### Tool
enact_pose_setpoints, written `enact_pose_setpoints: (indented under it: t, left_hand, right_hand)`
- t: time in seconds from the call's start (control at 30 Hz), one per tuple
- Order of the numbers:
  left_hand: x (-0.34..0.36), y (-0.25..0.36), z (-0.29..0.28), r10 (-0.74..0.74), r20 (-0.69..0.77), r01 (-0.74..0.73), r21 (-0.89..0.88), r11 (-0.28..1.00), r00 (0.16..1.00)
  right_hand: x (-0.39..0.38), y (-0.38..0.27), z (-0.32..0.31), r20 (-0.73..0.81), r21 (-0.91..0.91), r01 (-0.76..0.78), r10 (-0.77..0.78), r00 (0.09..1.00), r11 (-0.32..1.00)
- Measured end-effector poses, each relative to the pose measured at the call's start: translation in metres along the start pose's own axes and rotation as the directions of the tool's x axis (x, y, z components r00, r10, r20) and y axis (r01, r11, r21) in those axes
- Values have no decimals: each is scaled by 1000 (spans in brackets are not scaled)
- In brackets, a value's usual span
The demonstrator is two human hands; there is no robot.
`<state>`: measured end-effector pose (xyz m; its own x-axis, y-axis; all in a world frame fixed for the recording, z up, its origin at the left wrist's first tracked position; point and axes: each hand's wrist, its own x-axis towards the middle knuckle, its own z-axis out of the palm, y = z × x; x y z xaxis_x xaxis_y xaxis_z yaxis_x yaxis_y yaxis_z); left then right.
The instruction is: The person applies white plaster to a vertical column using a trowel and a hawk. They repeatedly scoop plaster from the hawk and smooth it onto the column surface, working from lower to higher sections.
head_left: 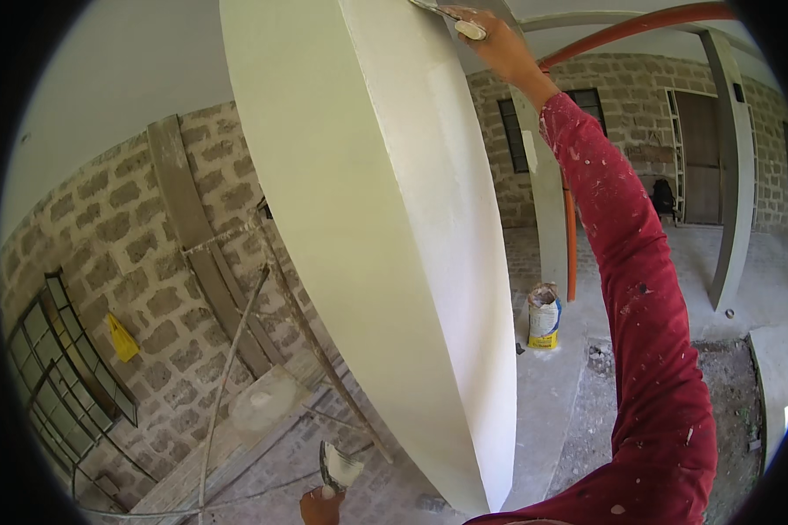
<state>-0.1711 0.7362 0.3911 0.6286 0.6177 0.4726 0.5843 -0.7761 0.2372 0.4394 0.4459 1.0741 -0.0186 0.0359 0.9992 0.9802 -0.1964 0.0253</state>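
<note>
White coating is covering the two visible faces of the tall column (411,254), which is standing at the centre of the view and whose vertical corner edge is running between a greenish-white left face and a brighter right face. The right hand (496,42), extending from a red, white-spattered sleeve (630,289), is closing around the pale handle of a scraper (470,31); its blade is overlapping the upper part of the right face, and blade contact cannot be confirmed. The left hand (322,507), partly cut by the lower edge, is gripping a putty knife (327,462), which is carrying white putty (346,471) on its blade and pointing upward, apart from the column. To the left, scaffold poles (313,346) are crossing in front of a stone-block wall (140,232), near a long plank (258,401); a yellow bag (123,338) is hanging beside a window grille (66,359). To the right, an open sack (544,319) is standing on the concrete floor (534,385), near an orange vertical pipe (572,249).
</note>
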Motion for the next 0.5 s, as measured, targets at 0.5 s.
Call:
enact_pose_setpoints:
  t: [0.5]
  left_hand:
    - [25, 25, -26, -107, -15, 105, -84, 991, 994]
  right_hand:
    - [-55, 8, -34, -93, 104, 92, -82, 992, 990]
